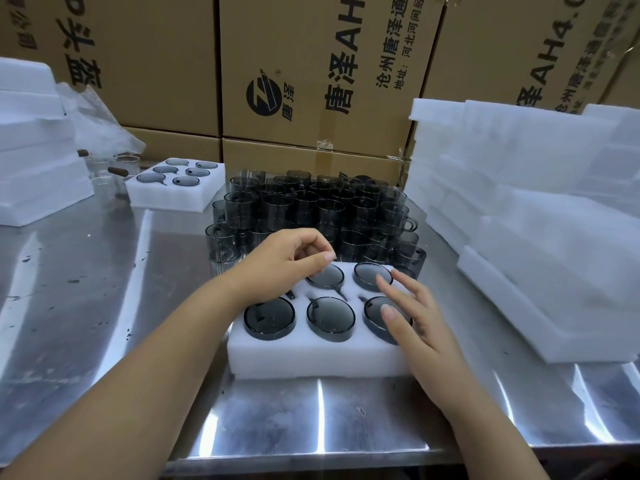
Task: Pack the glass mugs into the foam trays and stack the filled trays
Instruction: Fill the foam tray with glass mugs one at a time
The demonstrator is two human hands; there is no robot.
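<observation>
A white foam tray (311,358) lies on the steel table in front of me, with several dark glass mugs set in its round holes. My left hand (287,258) hovers over the back row, its fingers loosely curled, fingertips at the rim of the back middle mug (327,277). My right hand (408,317) is spread with straight fingers over the front right mug (375,317), and I cannot tell if it touches. Behind the tray stands a dense group of loose smoky glass mugs (311,209).
A second filled foam tray (166,199) sits at the back left, beside clear glasses (104,174). Foam trays are piled at the left (34,150) and right (536,220). Cardboard boxes (311,81) wall off the back. The table edge (311,459) runs close to me.
</observation>
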